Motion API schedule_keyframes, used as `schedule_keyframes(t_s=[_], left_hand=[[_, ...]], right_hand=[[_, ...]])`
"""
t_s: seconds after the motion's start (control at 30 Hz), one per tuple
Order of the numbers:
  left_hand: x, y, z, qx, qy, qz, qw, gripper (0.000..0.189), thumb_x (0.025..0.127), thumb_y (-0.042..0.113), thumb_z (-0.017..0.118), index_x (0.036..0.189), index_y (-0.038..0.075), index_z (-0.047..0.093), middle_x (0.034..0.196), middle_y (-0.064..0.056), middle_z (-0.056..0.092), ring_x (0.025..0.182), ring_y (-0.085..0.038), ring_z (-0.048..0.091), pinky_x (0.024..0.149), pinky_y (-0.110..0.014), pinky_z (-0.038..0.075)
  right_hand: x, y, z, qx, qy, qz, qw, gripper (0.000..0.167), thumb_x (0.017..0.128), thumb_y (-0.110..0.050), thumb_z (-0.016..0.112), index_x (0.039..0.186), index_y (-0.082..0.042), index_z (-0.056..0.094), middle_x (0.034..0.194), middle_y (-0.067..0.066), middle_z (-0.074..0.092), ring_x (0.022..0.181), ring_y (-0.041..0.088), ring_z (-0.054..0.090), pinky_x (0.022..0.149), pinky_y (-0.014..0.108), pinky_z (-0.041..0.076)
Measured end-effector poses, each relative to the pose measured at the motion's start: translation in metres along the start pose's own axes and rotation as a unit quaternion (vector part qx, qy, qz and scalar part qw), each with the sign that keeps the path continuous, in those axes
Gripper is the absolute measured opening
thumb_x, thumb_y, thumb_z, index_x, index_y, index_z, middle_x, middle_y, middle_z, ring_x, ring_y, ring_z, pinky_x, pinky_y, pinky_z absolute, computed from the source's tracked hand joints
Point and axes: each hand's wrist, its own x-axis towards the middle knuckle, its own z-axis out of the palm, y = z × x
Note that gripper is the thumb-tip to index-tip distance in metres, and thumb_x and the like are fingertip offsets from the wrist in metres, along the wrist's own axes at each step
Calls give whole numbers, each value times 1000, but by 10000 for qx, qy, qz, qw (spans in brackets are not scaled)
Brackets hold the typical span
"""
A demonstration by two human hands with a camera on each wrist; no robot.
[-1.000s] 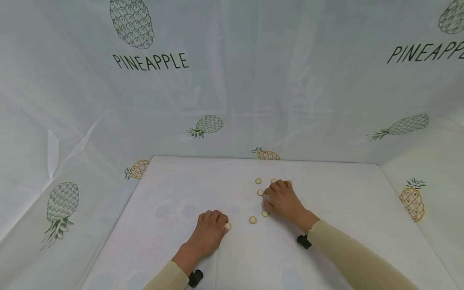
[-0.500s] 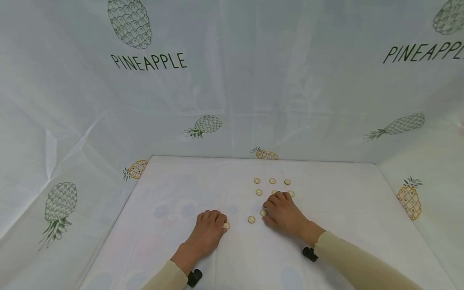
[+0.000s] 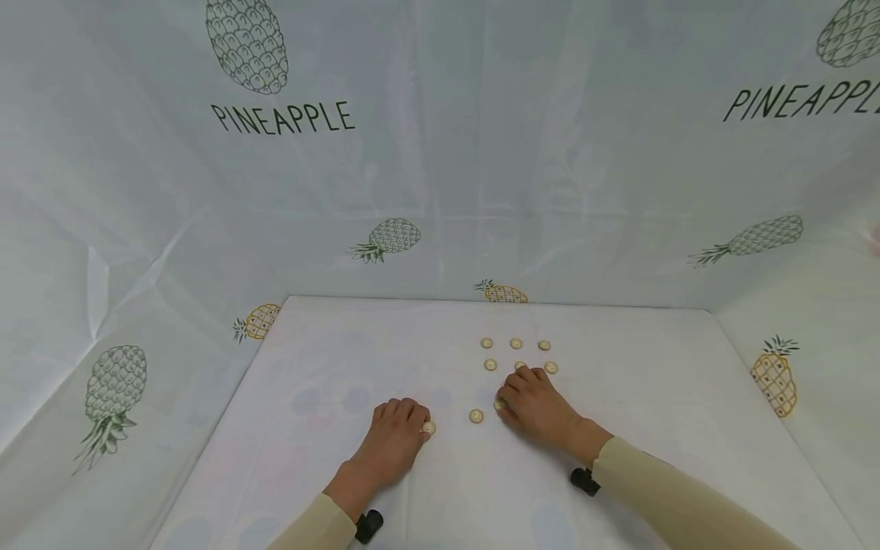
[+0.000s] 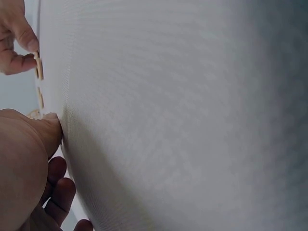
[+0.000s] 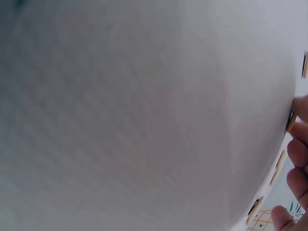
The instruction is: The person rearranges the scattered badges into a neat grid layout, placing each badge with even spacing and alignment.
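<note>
My left hand point(image 3: 393, 441) rests on the white table with curled fingers, and its thumb and forefinger hold a small round wooden disc point(image 3: 428, 428). Farther right, my right hand point(image 3: 539, 406) pinches another wooden disc point(image 3: 499, 404) by its edge, low on the cloth. The right wrist view has that pinched disc point(image 5: 291, 120) between thumb and fingertip. Between the hands lies a single loose disc point(image 3: 476, 416). Beyond the right hand, several discs form two rows; one disc point(image 3: 520, 366) is partly hidden behind the fingers. Marks on the discs are too small to read.
The far row includes a left disc point(image 3: 486, 343), a middle disc point(image 3: 516, 344) and a right disc point(image 3: 545, 345). White pineapple-print sheeting point(image 3: 454, 168) rises behind and beside the table point(image 3: 330, 344).
My right hand has come nearer from the far rows, uncovering discs there, and its fingers have closed on the nearer disc. My left hand has stayed in place.
</note>
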Motion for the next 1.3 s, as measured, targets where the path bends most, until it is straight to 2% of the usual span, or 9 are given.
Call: schedule_keyframes(t_s=[0.17, 0.47, 0.73, 0.97, 1.3], left_hand=[[0, 0, -1, -77, -13, -16, 10000, 21, 104, 28, 70, 117, 16, 59, 119, -3, 58, 111, -23, 51, 101, -50, 44], [0, 0, -1, -64, -24, -78, 9999, 21, 104, 29, 69, 117, 17, 58, 119, -2, 58, 111, -22, 51, 101, -50, 44], [0, 0, -2, -128, -23, -58, 9999, 19, 105, 29, 67, 116, 17, 58, 118, -2, 57, 110, -22, 50, 101, -50, 43], [0, 0, -3, -125, -45, -39, 9999, 20, 105, 29, 67, 117, 16, 58, 118, -3, 57, 110, -22, 50, 101, -50, 43], [0, -1, -1, -104, 59, 21, 9999, 20, 104, 27, 69, 117, 17, 59, 118, -2, 58, 111, -22, 51, 101, -50, 43]], right_hand=[[-2, -1, -4, 248, -147, 119, 9995, 17, 92, -28, 77, 103, -17, 70, 106, -2, 65, 104, 20, 50, 94, 46, 40], [-4, 6, -5, -117, -177, -90, 9997, 23, 95, -35, 74, 108, -16, 70, 108, -1, 64, 107, 23, 51, 100, 51, 41], [-1, 8, -2, 80, -90, -210, 9997, 15, 94, -32, 78, 100, -19, 72, 100, -4, 64, 102, 19, 52, 95, 47, 40], [2, 8, -5, 23, -160, -287, 9995, 19, 91, -35, 83, 97, -19, 74, 98, -4, 66, 101, 19, 52, 94, 48, 43], [10, 8, -4, -33, -185, -323, 9993, 19, 84, -31, 82, 91, -18, 70, 92, -4, 62, 95, 19, 52, 93, 47, 44]])
